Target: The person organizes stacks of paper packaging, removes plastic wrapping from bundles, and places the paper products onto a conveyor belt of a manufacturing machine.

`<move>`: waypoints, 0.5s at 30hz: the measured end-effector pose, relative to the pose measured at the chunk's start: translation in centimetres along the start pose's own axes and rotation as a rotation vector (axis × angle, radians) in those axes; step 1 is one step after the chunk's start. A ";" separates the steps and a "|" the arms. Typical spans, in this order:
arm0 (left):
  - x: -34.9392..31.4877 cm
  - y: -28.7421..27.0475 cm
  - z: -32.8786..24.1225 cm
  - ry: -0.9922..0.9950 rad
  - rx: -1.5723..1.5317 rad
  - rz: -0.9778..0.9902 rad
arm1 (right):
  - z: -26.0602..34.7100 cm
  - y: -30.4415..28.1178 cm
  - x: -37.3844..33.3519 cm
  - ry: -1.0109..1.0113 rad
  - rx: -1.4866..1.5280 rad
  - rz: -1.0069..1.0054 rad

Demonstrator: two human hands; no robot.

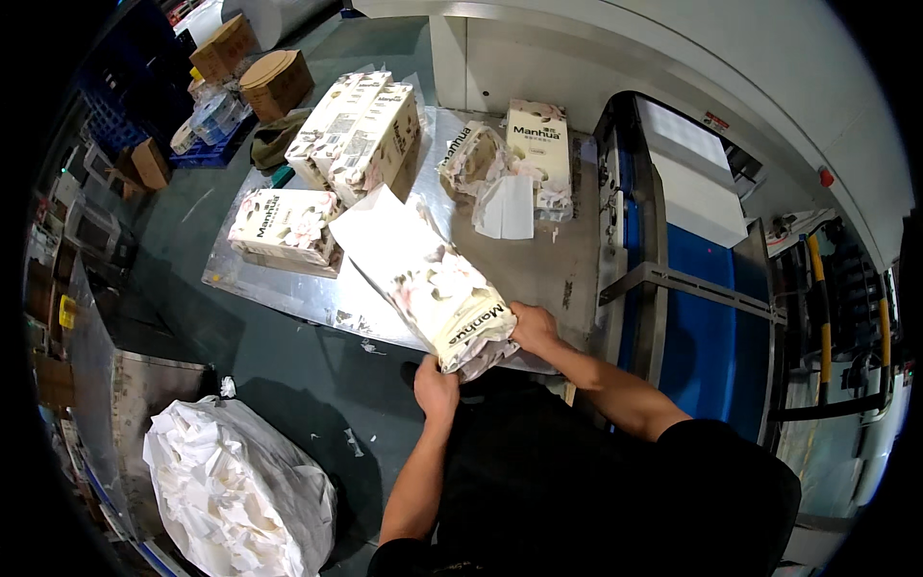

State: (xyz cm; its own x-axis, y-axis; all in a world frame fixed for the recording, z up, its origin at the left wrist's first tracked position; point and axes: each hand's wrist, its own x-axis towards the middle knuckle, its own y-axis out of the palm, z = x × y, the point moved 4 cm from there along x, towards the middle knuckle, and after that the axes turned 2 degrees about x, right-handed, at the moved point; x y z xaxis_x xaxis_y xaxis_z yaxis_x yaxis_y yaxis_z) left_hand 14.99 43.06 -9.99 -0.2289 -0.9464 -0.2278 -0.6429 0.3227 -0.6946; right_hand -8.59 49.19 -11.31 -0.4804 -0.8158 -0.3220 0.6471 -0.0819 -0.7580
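Over the near edge of the metal table (385,298), both my hands grip the near end of a floral tissue pack (447,288). My left hand (437,389) is closed on its lower left corner, and my right hand (535,327) on its right corner. The pack tilts away to the upper left, and a white stack of tissues (380,231) sticks out of its far end. The wrapper is crumpled between my hands. Left of it lies a closed tissue pack (284,226). Behind stands a bundle of several packs (356,130).
At the table's back right are an upright pack (540,154), a crumpled wrapper (476,159) and a loose white tissue piece (505,207). A blue conveyor (707,327) carrying a long white block (687,163) runs along the right. A sack of white paper scraps (240,481) stands lower left.
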 end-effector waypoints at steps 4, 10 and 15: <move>-1.5 -3.8 -4.2 0.407 -0.229 -0.443 | 2.7 -2.3 -0.7 -0.323 0.276 -0.287; -1.8 0.9 -1.1 0.050 -0.007 0.060 | 0.5 0.4 0.0 0.017 0.122 -0.142; -5.4 -0.8 -7.8 0.921 0.138 0.067 | -0.6 2.1 0.5 0.121 0.078 -0.164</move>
State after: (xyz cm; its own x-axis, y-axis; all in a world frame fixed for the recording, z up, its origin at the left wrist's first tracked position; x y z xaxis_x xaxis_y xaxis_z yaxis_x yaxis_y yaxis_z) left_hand 11.06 48.02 -2.93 -0.7898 -0.5239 0.3189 -0.5280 0.3162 -0.7882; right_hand -7.86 48.91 -13.38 -0.6477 -0.7135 -0.2673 0.5961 -0.2561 -0.7610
